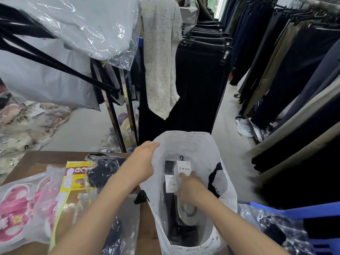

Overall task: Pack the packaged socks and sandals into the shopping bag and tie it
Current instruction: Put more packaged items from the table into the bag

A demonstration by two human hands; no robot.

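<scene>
Both our hands are at the white shopping bag (191,144): our left hand (142,161) pinches the near-left rim and holds the mouth wide, while our right hand (189,186) reaches down inside, fingers closed on the packaged socks (173,181), a flat clear sleeve with a card header and a small hook on top. We judge this pack light, soft in the middle and slick from the film, so the stiff card end is the surest place to grip, and it should slide down easily. The bag itself is thin and limp and collapses unless we keep its rim held. Left of it, on the brown worktop (36,162), the pink sandals (16,212) lie in a crinkly clear wrapper, likely light but bulkier and stiffer; we would take them across the soles. A dark wrapped bundle (103,170) sits just beside a yellow packet (75,177).
</scene>
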